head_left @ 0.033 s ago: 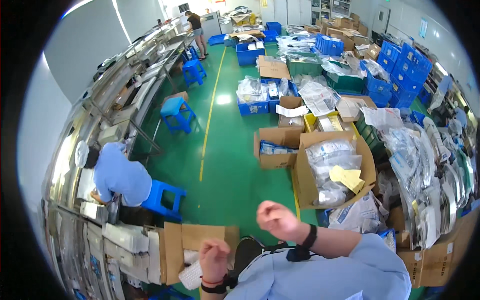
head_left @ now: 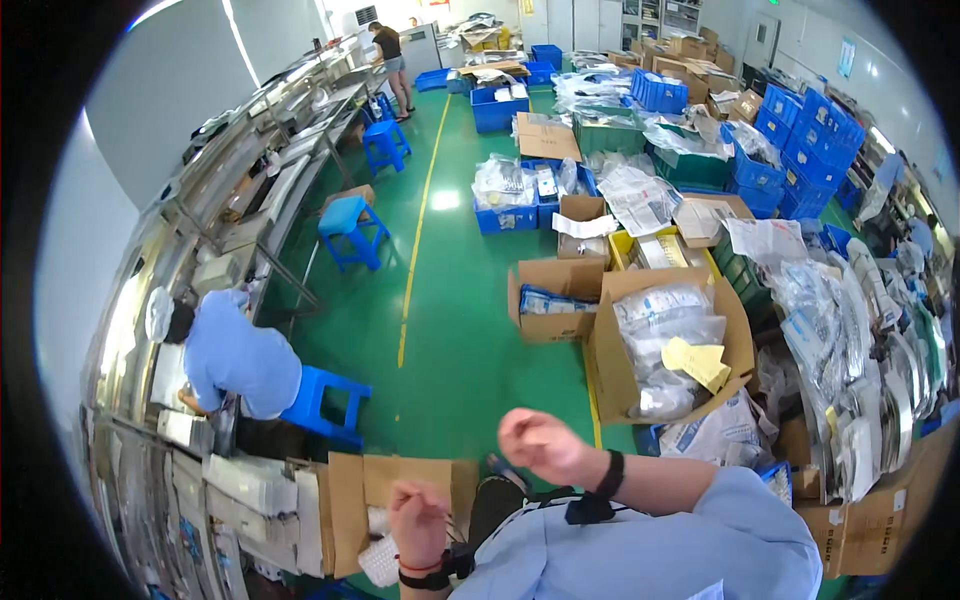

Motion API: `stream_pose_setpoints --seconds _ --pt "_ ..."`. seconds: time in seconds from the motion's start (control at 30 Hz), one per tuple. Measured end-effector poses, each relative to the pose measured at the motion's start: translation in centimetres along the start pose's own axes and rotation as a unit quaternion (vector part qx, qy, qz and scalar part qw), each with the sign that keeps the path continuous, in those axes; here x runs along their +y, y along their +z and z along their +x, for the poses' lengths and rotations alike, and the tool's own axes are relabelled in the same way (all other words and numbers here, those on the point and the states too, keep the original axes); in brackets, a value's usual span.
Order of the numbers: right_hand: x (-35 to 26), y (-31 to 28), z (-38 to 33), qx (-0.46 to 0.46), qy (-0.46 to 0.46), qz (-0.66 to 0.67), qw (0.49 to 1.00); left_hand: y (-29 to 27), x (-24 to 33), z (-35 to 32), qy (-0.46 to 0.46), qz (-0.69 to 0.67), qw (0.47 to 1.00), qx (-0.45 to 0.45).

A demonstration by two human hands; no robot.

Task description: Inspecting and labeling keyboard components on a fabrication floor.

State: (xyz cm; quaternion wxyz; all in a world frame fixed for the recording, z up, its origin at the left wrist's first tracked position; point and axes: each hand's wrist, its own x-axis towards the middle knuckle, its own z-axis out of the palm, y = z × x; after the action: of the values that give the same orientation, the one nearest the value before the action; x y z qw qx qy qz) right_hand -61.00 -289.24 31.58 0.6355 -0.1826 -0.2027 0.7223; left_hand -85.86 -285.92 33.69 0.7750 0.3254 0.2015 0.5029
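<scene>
Both hands have shifted slightly leftward since the earlier frame: the right hand [head_left: 543,443] curls its fingers loosely above the green floor [head_left: 470,340], and the left hand [head_left: 418,522] curls too, though I cannot tell whether either pinches something small. Behind the left hand stands an open cardboard box [head_left: 345,500], a white textured piece [head_left: 380,562] at its near side by the wrist. Farther out, an open carton [head_left: 613,375] of clear bags [head_left: 660,302] stands ahead to the right, and a co-worker [head_left: 240,355] sits on a blue stool [head_left: 330,403] to the left.

1 head-worn fisheye view looks down and ahead along the green floor [head_left: 470,340].
</scene>
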Motion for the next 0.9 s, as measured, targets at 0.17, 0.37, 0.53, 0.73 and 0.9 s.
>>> stream_pose_setpoints --seconds 0.17,0.37,0.53,0.73,0.9 --pt "-1.0 -2.0 20.2 -0.050 0.153 -0.244 0.956 -3.4 3.9 20.3 0.115 -0.090 0.988 -0.057" --pt "-7.4 0.4 41.4 -0.148 0.087 -0.414 0.894 -1.9 10.1 46.8 0.065 -0.168 0.977 -0.115" --pt "-11.9 -4.6 56.3 -0.121 0.059 -0.373 0.918 -1.1 10.0 67.3 0.119 -0.063 0.979 -0.154" --pt "-18.8 -11.4 74.6 -0.100 0.032 -0.411 0.906 -5.1 8.9 88.8 0.328 0.333 0.871 -0.150" --pt "-27.5 -14.6 91.7 -0.116 0.015 -0.448 0.886 -7.3 11.6 104.0 0.272 0.409 0.866 -0.094"
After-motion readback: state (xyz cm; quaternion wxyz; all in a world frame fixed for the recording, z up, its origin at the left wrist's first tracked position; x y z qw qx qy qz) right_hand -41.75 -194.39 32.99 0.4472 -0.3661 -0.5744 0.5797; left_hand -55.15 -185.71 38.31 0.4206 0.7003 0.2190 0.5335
